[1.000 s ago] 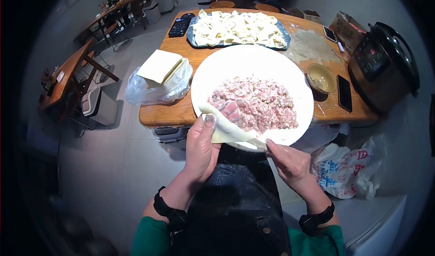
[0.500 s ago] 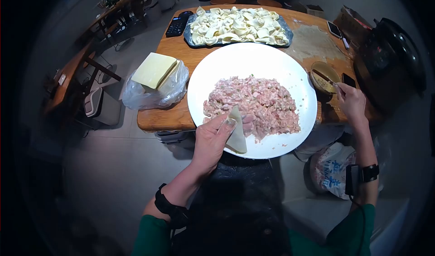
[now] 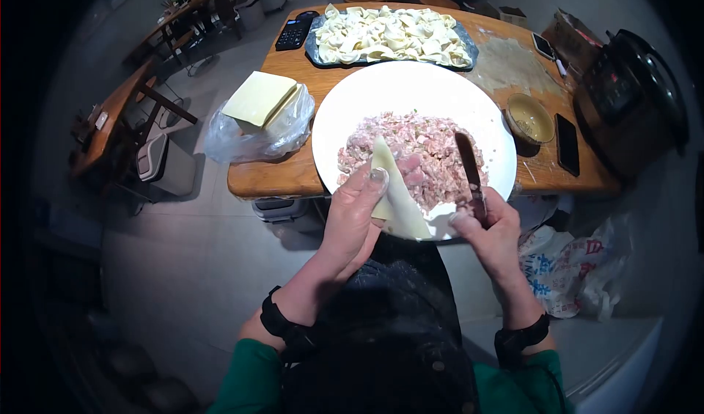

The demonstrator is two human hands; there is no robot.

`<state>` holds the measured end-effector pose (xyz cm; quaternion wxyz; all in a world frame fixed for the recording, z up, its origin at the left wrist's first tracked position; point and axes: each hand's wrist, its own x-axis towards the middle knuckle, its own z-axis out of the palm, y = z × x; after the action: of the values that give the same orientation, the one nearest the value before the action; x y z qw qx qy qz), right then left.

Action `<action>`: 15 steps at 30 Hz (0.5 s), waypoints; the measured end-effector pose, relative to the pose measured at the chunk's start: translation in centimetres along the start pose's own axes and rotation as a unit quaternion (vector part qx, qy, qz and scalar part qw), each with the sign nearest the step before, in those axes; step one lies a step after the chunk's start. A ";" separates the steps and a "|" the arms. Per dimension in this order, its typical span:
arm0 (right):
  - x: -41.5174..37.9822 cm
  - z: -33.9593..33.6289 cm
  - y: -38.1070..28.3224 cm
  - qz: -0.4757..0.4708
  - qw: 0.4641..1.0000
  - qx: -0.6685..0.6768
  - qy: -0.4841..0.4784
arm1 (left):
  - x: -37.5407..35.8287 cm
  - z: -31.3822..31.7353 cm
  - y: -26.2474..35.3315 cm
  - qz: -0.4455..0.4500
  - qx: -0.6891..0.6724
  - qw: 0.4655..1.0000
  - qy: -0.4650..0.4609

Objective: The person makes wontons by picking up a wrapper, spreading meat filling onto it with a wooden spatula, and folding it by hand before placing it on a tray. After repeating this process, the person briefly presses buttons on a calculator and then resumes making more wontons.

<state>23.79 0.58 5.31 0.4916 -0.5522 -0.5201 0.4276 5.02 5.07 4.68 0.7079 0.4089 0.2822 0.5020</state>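
Dim room; wooden tabletop. White platter overhangs its near edge: a bump could tip it. Minced filling lies on the platter. Left hand closed, pinching a folded wrapper above the near rim; over-tight pinch may tear it. Right hand curled round a brown spatula; careless swing could snag the wrapper.

A black calculator sits at the far left corner of the table. Along the right edge stand a big dark cooker and a brown box. One phone lies near the box, another phone near the cooker.
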 end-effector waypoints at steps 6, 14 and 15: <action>-1.4 6.3 1.9 -0.030 0.975 0.220 0.030 | -0.2 0.4 -1.4 -0.045 -0.325 0.945 0.005; 0.7 4.4 1.9 -0.150 0.968 0.139 0.144 | -0.1 0.2 -1.4 0.009 -0.154 0.988 0.011; 1.4 3.3 1.2 -0.265 0.960 0.025 0.087 | -0.1 0.0 -1.2 0.052 0.048 0.997 0.019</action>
<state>20.87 2.37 3.68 0.6442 -0.4170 -0.5924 0.2454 5.58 4.73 3.67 0.6548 0.4471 0.2978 0.5317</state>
